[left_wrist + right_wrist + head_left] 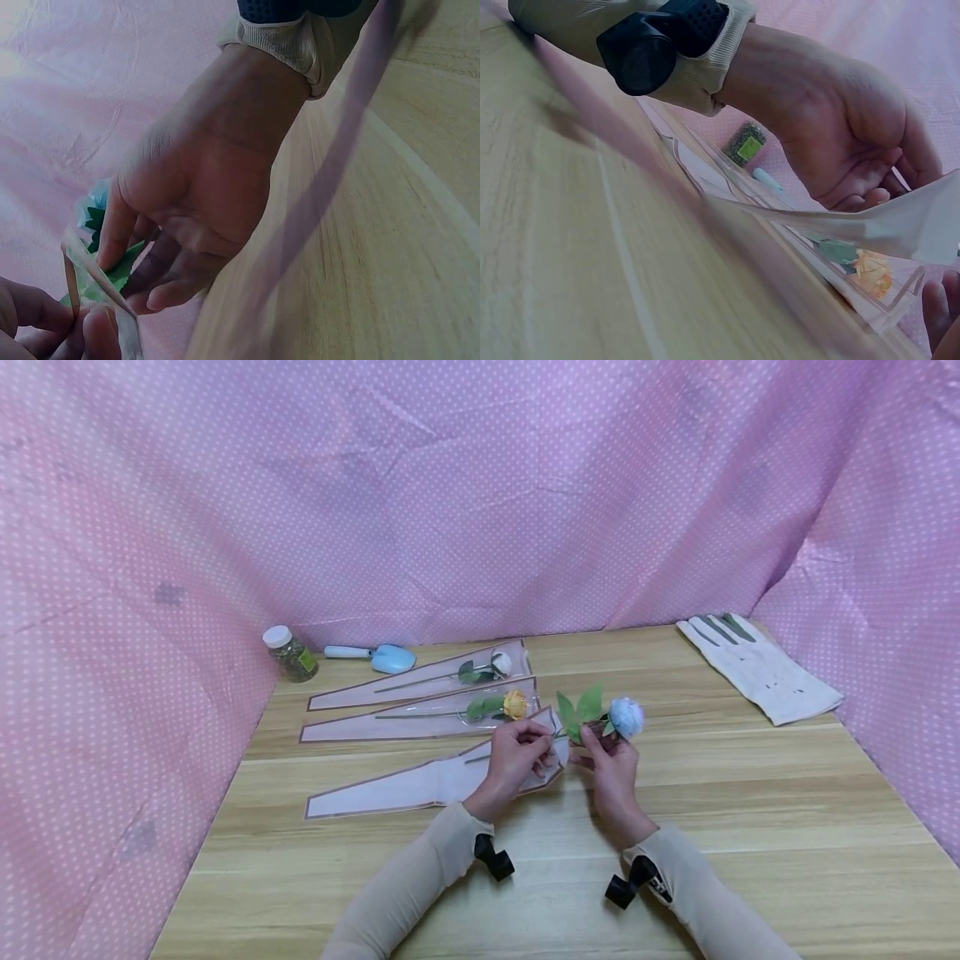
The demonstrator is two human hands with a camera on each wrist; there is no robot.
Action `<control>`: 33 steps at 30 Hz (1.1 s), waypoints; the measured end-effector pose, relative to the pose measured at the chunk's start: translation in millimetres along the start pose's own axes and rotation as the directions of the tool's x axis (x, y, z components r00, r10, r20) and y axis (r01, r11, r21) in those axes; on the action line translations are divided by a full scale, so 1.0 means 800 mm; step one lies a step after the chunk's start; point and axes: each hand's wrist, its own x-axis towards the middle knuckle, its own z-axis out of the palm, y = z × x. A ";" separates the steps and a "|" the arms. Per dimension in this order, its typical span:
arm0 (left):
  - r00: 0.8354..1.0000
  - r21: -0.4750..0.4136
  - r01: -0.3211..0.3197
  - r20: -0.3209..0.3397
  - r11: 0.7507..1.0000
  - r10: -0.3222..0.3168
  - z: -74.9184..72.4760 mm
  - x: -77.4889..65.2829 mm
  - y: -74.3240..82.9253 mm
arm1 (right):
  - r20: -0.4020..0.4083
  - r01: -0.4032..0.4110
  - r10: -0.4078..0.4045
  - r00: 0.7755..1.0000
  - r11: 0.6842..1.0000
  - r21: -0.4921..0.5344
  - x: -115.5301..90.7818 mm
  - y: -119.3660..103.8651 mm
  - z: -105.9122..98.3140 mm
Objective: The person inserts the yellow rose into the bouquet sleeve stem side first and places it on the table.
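My left hand [517, 758] pinches the mouth of a pale flower sleeve [401, 789] with a dark border. In the left wrist view, the left fingers [45, 319] are at the sleeve's edge. My right hand [617, 777] holds an artificial blue rose [626, 717] by its stem, just below the bloom. The green leaves [588, 703] stand outside the mouth, while the lower stem [477, 759] lies within the sleeve. In the right wrist view, the sleeve [915, 221] stretches from the left hand toward the right fingers [937, 315].
Behind the hands lie two more sleeves, holding a yellow rose [515, 704] and a white rose [502, 664]. A jar [294, 656] with a white lid and a small blue trowel [393, 659] sit at the back left. White gloves [765, 672] lie back right.
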 end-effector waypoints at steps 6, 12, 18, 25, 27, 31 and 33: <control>1.000 0.006 -0.016 0.004 1.000 0.016 0.001 -0.001 0.000 | -0.019 -0.017 0.017 1.000 1.000 -0.017 -0.001 0.002 0.002; 1.000 0.021 -0.029 0.002 0.999 0.029 0.003 -0.003 0.002 | -0.026 -0.023 0.023 0.999 1.000 -0.014 -0.003 0.002 0.004; 0.999 0.034 -0.048 0.006 0.998 0.048 0.004 -0.005 0.004 | -0.012 -0.025 0.025 1.000 1.000 -0.012 -0.008 0.003 0.005; 0.998 0.037 -0.066 0.006 0.997 0.066 0.006 -0.007 0.005 | -0.019 -0.016 0.016 1.000 1.000 -0.011 -0.009 0.006 0.007; 0.997 0.039 -0.075 0.008 0.996 0.075 0.007 -0.008 0.007 | -0.023 -0.020 0.020 1.000 1.000 -0.018 -0.009 0.007 0.007; 0.997 0.045 -0.078 0.006 0.996 0.078 0.007 -0.008 0.007 | -0.018 -0.048 0.047 0.999 0.998 -0.028 -0.009 0.006 0.007; 0.997 0.043 -0.073 0.002 0.996 0.073 0.006 -0.008 0.006 | -0.009 -0.076 0.076 0.997 0.997 -0.003 -0.009 0.004 0.007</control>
